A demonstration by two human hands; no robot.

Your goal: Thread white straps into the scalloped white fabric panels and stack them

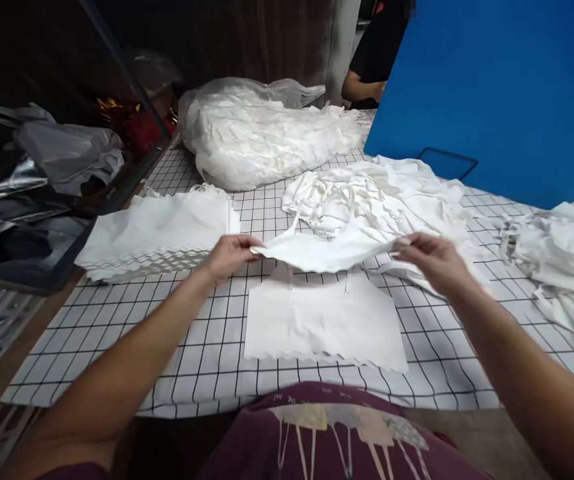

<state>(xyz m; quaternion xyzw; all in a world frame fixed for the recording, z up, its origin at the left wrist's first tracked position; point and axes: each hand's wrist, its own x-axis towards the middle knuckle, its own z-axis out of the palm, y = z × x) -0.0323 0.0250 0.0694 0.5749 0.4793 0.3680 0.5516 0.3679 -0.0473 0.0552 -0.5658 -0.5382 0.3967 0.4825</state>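
A white strappy top (324,253) is stretched sideways above the table, its thin straps pointing away from me. My left hand (234,255) pinches its left end, and my right hand (429,257) pinches the right end. Below it, close to me, another white top (321,327) with a scalloped edge lies flat on the checked cloth. Just beyond the held top is a loose heap of white garments (391,193). To the left of my left hand sits a neat stack of white tops (161,230), scalloped edges toward me.
A clear plastic bag of white garments (261,133) stands at the back. More white garments (571,260) lie at the right. A large blue board (497,93) rises at the back right, with a person's arm (361,88) behind it. Grey plastic bags (69,150) are at the left.
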